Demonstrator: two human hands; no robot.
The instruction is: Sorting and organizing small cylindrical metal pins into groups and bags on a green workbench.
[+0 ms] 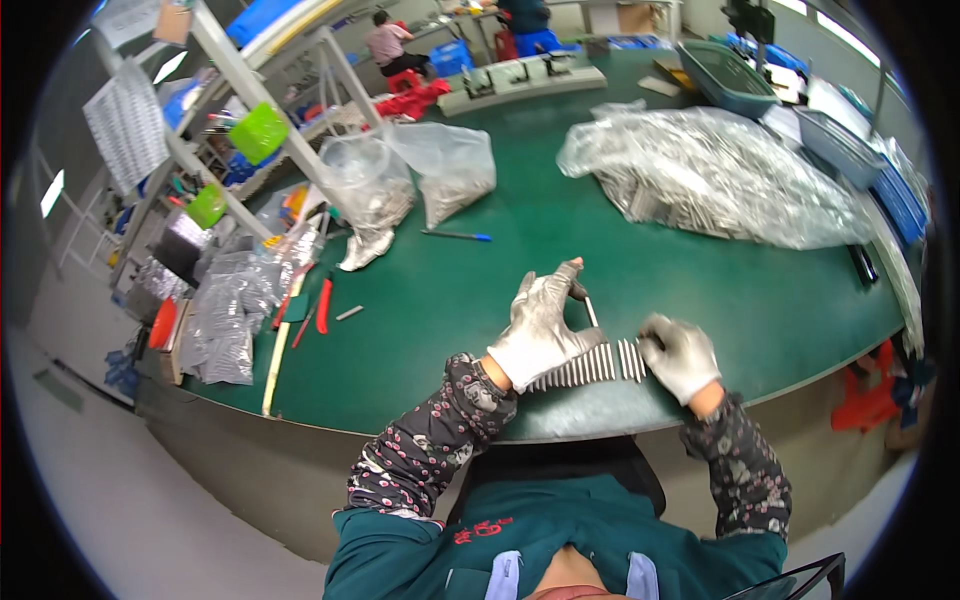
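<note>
My left hand (545, 328), in a whitish glove, is over the left part of a row of thin metal strips (588, 368) near the table's front edge. One separate metal strip (591, 313) spans from its fingertip to its thumb and appears held end to end. At the row's right end, beyond a small gap, stands a short group of similar strips (631, 361). My gloved right hand (682, 357) is beside that group with its fingers curled in. What those fingers grip is hidden.
A large clear plastic bag of metal pieces (720, 180) covers the right back of the green table (520, 270). Two open bags (455, 175) stand at the left back. A blue pen (457, 236), red-handled pliers (323, 306) and grey plastic packets (222, 325) lie left. A green basket (725, 80) is far right.
</note>
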